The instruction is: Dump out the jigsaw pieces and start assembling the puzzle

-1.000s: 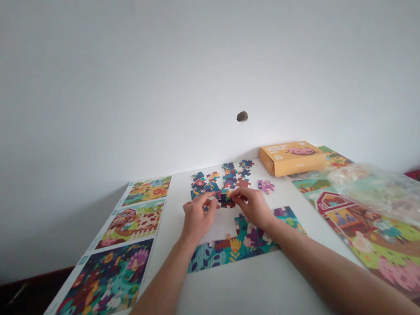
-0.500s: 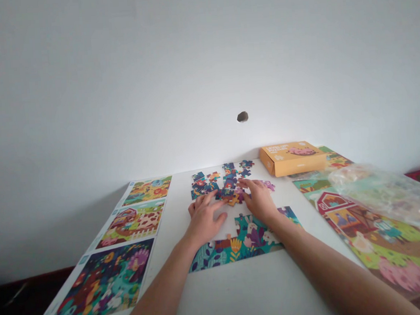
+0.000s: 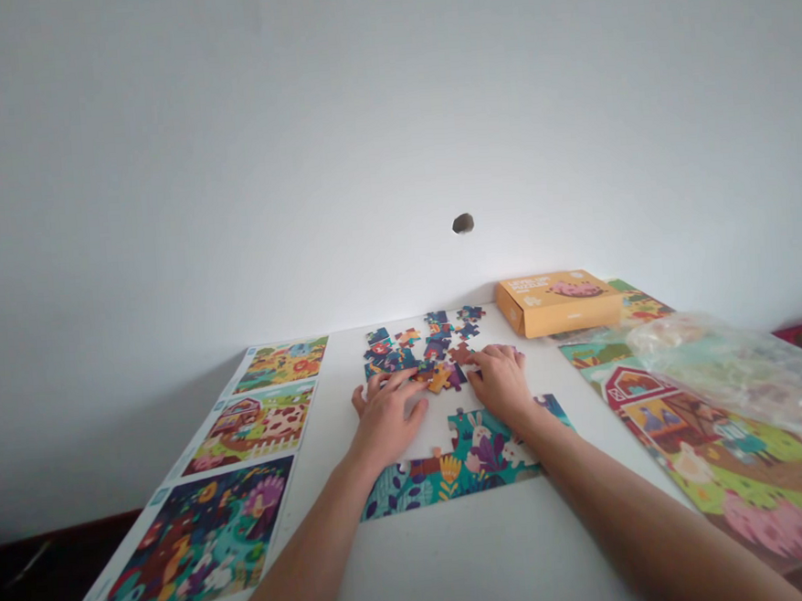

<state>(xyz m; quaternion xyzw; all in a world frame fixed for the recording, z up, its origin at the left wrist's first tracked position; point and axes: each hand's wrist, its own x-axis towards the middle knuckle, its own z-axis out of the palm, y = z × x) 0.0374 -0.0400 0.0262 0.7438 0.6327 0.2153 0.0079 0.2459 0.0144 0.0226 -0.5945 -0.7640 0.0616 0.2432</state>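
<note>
My left hand (image 3: pixel 387 420) lies over the white table with its fingers stretched and apart, fingertips at the near edge of the loose puzzle pieces. An orange puzzle piece (image 3: pixel 439 377) lies just right of those fingertips. My right hand (image 3: pixel 501 383) reaches in from the other side, fingers loosely spread, its fingertips at a reddish-brown puzzle piece (image 3: pixel 461 354). Neither hand visibly lifts a piece. Between my forearms lies a partly joined puzzle (image 3: pixel 464 465) with white rabbits and a yellow flower; my right wrist covers part of it.
Three printed pictures (image 3: pixel 205 543) run down the left side of the table. At the back right stands a yellow puzzle box (image 3: pixel 559 303). A farm picture (image 3: pixel 706 444) and a clear plastic bag (image 3: pixel 727 360) lie on the right. Behind is a wall with a hole (image 3: pixel 462 224).
My right hand has drawn back slightly to the right, uncovering the reddish-brown piece. Several loose pieces between the hands have shifted. My left hand has moved slightly left and nearer.
</note>
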